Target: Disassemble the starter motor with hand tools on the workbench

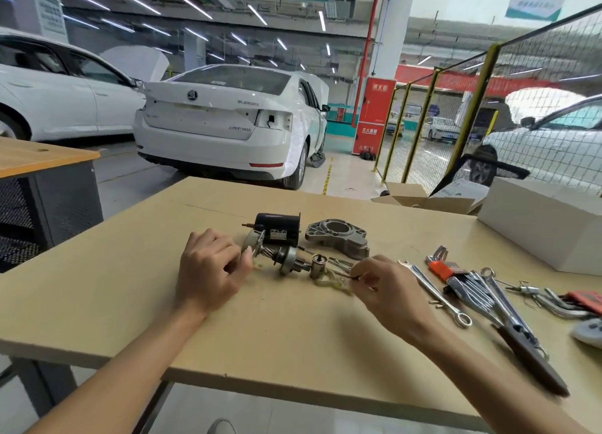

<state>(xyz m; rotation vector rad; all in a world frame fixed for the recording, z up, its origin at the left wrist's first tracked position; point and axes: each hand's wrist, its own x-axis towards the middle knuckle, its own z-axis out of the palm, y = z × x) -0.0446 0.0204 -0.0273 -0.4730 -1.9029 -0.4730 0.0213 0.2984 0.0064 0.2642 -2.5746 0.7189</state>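
At centre frame a pale tan workbench [293, 319] is seen, on which a black motor body [280, 227] and a dull grey cast housing [338, 236] are laid. At the right, silver wrenches [433, 292] and an orange-red key holder [441, 270] are shown beside a white box [540, 227]. In the upper half, a white car [228, 117], a red cabinet [374, 117] and yellow-posted mesh fencing [485, 108] are visible.

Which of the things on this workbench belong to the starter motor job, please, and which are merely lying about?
In the job: black motor body; grey end housing; shaft with gear, at the left hand; small metal part pinched by the right hand; spanners; hex keys.

Lying about: white box; cardboard box.
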